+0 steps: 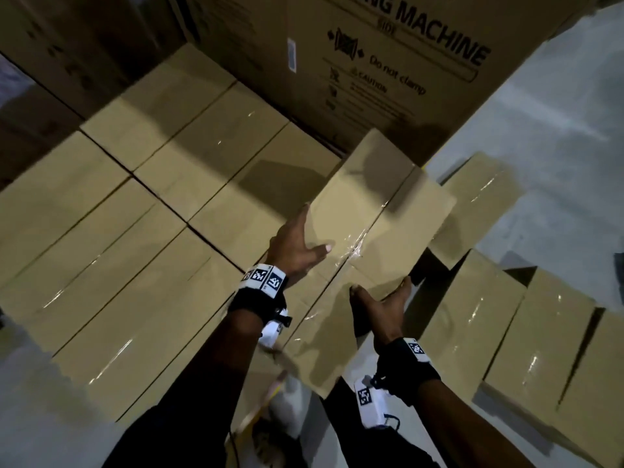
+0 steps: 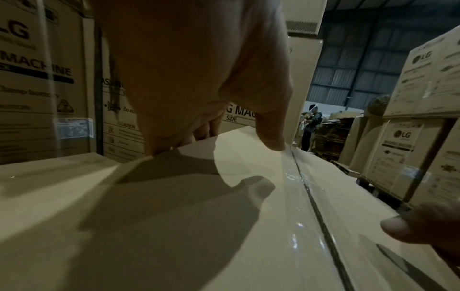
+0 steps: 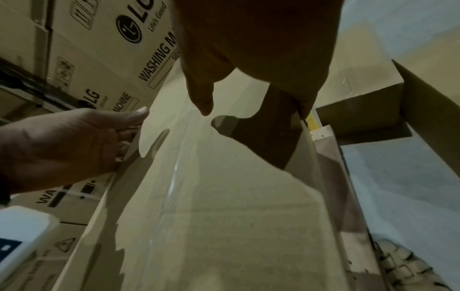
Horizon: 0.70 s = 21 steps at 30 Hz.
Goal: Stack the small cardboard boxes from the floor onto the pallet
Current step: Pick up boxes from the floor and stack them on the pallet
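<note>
I hold a small taped cardboard box tilted in the air over the right edge of the stacked layer of boxes on the pallet. My left hand grips its left edge, thumb on top and fingers down the side. My right hand grips its near right corner, thumb on the top face, fingers hidden under the edge. The left wrist view shows the box top with my left thumb on it. In the right wrist view the same box fills the frame, with my left hand clasping its far edge.
Several more small boxes lie on the grey floor at the right. A large washing machine carton stands directly behind the pallet. Tall cartons are stacked across the aisle, where a person stands far off.
</note>
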Motion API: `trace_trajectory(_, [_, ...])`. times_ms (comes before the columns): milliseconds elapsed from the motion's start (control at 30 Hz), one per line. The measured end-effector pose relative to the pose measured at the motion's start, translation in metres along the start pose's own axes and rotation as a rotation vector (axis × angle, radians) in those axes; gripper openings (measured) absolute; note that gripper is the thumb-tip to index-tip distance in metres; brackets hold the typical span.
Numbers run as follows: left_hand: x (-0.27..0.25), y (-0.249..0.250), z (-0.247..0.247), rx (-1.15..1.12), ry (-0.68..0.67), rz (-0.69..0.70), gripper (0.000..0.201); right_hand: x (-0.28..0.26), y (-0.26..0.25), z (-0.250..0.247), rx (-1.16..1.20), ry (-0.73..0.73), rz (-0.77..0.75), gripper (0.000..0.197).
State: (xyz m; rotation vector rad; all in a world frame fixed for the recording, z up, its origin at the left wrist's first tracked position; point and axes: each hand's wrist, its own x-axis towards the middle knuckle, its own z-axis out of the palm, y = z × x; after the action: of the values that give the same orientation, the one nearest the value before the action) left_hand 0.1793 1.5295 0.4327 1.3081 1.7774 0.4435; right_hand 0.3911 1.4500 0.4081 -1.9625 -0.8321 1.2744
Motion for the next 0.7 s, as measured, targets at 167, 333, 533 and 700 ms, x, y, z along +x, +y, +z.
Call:
trace_trajectory(167, [0.034,-0.005,0.009,0.053,-0.016,-0.05,0.103,0.024,0.002,0.007,-0.017,-0.065,-0.028,0.108])
trace_trajectory(333, [0.028,-0.021,0.0,0.037,0.064,-0.107,0.09,0.02,0.006,0.008,-0.056,-0.181,-0.02,0.117])
trace_trajectory(533, [-0.02,-0.079,-0.015,0.03,0.129,-0.307,0.083,-0.013,0.032,0.004,-0.11,-0.338,0.119,0.115])
trace_trajectory(700, [-0.077,-0.134,-0.017,-0.042,0.196,-0.546,0.102,-0.055,0.046,0.013,-0.042,-0.39,0.254,0.107])
